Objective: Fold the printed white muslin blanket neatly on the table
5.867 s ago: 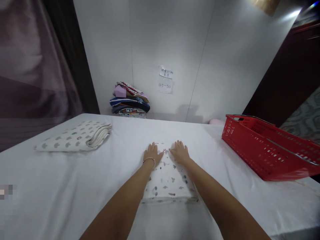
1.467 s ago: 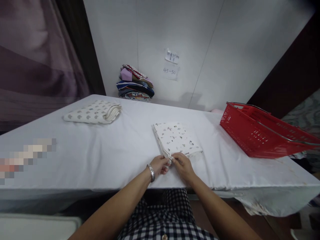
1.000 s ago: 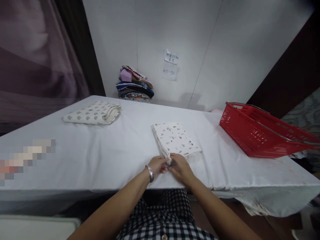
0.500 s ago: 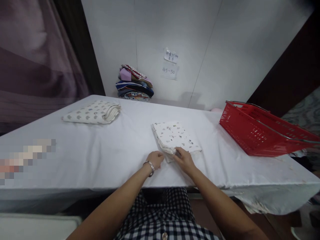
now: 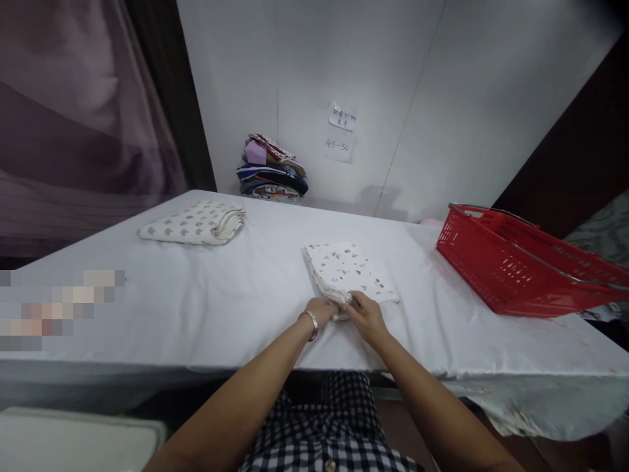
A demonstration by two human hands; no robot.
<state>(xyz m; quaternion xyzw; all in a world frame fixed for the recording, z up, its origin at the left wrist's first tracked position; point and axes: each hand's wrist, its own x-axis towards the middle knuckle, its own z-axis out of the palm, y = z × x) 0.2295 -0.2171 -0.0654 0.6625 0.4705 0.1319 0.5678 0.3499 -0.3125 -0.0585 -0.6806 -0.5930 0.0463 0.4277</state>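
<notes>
A folded white cloth (image 5: 346, 267) with a small scattered print lies on the table in front of me. My right hand (image 5: 368, 319) is closed on its near edge, which is lifted slightly, with several layers showing at the side. My left hand (image 5: 322, 311), a bracelet on its wrist, is at the near left corner of the same cloth. Its fingers are curled against the lower layers there, and their tips are partly hidden. The two hands are close together.
A white-covered table (image 5: 265, 288) spans the view. At the left lies another folded cloth (image 5: 196, 224) with a grey print. A red basket (image 5: 491, 269) stands on the right. Behind are a stack of folded fabrics (image 5: 272, 172) and paper signs (image 5: 340, 145) on the wall.
My left hand has moved right, from beside the cloth to its near corner, meeting my right hand. The right hand keeps its hold on the edge. The whole view has shifted slightly.
</notes>
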